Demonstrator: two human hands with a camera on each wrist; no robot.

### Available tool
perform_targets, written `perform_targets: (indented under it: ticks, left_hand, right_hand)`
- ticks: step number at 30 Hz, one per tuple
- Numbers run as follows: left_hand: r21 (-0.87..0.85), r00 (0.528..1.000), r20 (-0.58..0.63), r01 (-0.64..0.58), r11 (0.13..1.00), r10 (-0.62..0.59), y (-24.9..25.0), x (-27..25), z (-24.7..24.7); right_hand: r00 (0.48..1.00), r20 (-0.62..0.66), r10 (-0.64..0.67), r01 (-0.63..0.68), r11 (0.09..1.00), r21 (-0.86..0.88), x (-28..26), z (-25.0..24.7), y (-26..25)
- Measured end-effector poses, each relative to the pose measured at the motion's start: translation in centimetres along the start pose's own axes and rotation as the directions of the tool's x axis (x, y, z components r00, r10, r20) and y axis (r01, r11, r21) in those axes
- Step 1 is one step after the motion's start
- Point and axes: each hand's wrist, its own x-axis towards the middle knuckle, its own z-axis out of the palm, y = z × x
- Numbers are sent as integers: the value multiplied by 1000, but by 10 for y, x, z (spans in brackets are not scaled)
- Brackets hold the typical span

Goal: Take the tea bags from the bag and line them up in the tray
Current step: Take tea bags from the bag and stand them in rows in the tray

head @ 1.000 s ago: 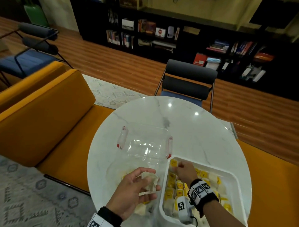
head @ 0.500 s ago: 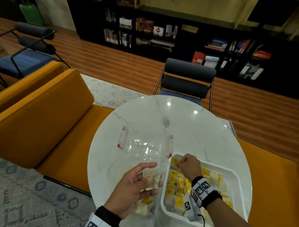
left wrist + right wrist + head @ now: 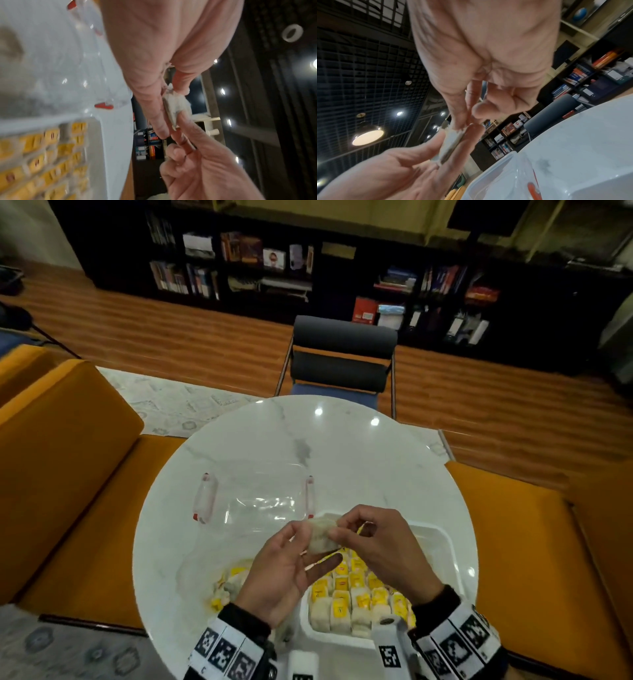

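Note:
Both hands hold one pale tea bag (image 3: 320, 537) above the near-left part of the white tray (image 3: 442, 537). My left hand (image 3: 308, 546) pinches it between thumb and fingers (image 3: 161, 121). My right hand (image 3: 339, 527) pinches its upper edge with thumb and forefinger (image 3: 462, 119). In the wrist views the tea bag (image 3: 175, 104) (image 3: 452, 143) shows edge-on between the two hands. Rows of yellow-tagged tea bags (image 3: 352, 587) fill the tray's near half. The clear zip bag (image 3: 260, 501) lies to the tray's left with more tea bags (image 3: 233, 575) at its near end.
The round white marble table (image 3: 342, 446) holds the tray and bag. A dark chair (image 3: 342, 350) stands at its far side, with orange benches (image 3: 68, 460) on the left and right. Dark bookshelves (image 3: 274, 268) line the back wall.
My right hand left the tray's far-left corner and rose to meet my left hand. My left hand lifted the tea bag up and to the right, and both now pinch it.

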Motion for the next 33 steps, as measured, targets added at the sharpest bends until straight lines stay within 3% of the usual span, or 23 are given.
perform_targets:
  ticks: [5,9,12,15,19,23,25,27,30,33]
  left_hand:
    - [-248,997,-18,63,967,-70,-9,8,17]
    - [-268,998,2,63,961,-64,-11,11,27]
    - [-194,1000,14,-10,981,13,-7,10,33]
    - [-101,994,-60,-102,990,96,-5,11,35]
    - [72,975,-125,-175,982,182,-2,12,33]
    - [303,935,-200,-226,926,293,13,2,12]
    - [429,922,-230,-191,883,311,20,-7,-8]
    - [583,944,-213,-85,808,253,17,-14,-28]
    - [801,988,-134,59,596,82,-7,-19,-60]
    - [934,995,-83,95,343,-48,-29,-21,-82]
  right_hand:
    - [998,-5,-68,68,997,30,-9,-25,0]
    - [989,6,-148,147,987,62,-10,-36,-2]
    - [984,-55,-168,173,979,111,-5,-37,1]
    - [985,-56,-166,173,970,168,-1,-35,3]
    - [985,-17,-173,174,982,73,5,-27,2]
    - [996,-77,-51,57,996,75,24,-28,27]
    - [994,-79,69,-70,998,-4,34,-29,58]
    - [971,-78,228,-234,968,-87,39,-21,88]
    - [913,-44,406,-408,903,-133,47,7,120]
    - [873,4,487,-484,869,-106,56,33,132]
